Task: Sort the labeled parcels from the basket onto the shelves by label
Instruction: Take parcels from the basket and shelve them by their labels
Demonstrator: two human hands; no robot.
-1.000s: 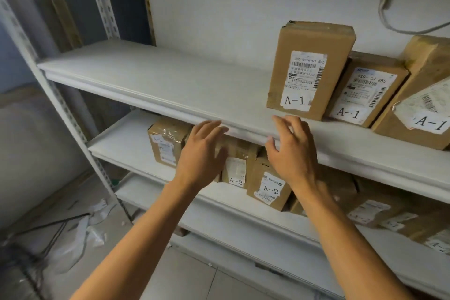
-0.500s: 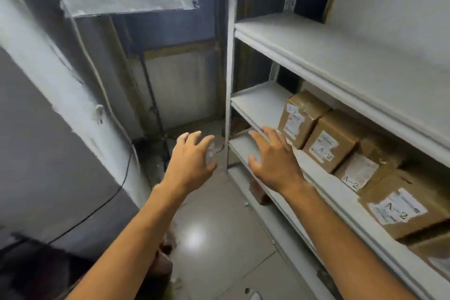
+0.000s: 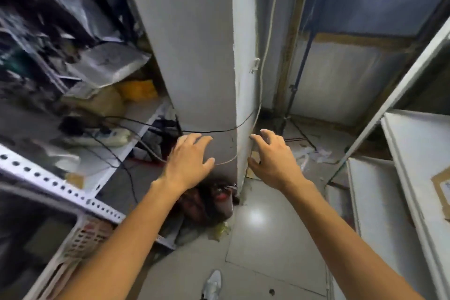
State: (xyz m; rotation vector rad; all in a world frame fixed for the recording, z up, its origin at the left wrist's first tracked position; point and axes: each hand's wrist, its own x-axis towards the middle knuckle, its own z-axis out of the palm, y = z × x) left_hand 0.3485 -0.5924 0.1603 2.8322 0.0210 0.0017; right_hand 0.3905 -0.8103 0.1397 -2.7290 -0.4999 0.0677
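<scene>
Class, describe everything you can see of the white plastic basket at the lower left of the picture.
Only part of the basket shows, at the lower left, below the perforated metal shelf rail. It looks like white or pale plastic, with a thick rim and a wall pierced by rows of small slots. Its inside is dark and blurred, so its contents cannot be told. The left forearm passes in front of it; neither hand touches it.
</scene>
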